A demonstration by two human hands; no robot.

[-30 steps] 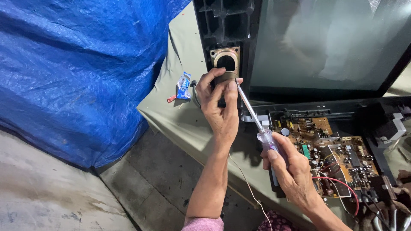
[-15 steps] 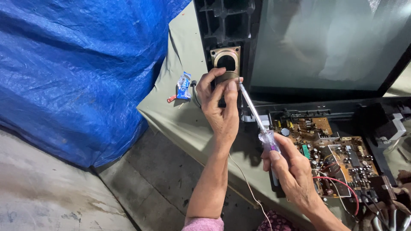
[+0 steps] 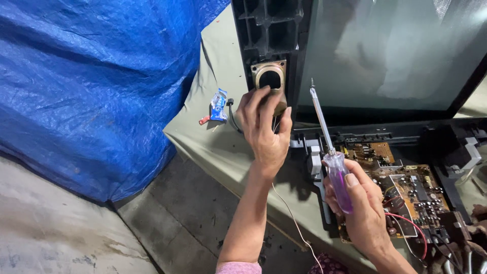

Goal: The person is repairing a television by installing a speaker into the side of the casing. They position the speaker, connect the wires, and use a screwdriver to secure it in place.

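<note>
Head view: the left hand [image 3: 265, 129] lies spread over the lower part of a small speaker [image 3: 270, 77] set in the black frame of a television [image 3: 385, 56] that lies on the worktop [image 3: 223, 147]; its fingers curl onto the speaker's rim, though whether they grip it or only press I cannot tell; the right hand [image 3: 361, 208] is closed round the clear purple handle of a screwdriver [image 3: 327, 147], whose shaft points up and away with its tip free in the air, just right of the speaker and touching nothing.

A bare circuit board [image 3: 406, 190] with red wires [image 3: 406, 223] lies just beside the right hand; a thin pale cable [image 3: 294, 223] trails down from under the left palm.

Likely trouble: the raised tip could slip and scratch the dark screen or stab the speaker cone, since it stands so near both; a dropped wrist could snag the red wires or knock parts on the board; tugging the speaker could strain its thin cable.

The worktop edge runs diagonally below the left forearm, with floor beneath; a blue tarpaulin [image 3: 96, 86] fills the left; a small blue packet [image 3: 218, 105] lies near the speaker; open room lies mostly on the bare cloth left of the left hand.
</note>
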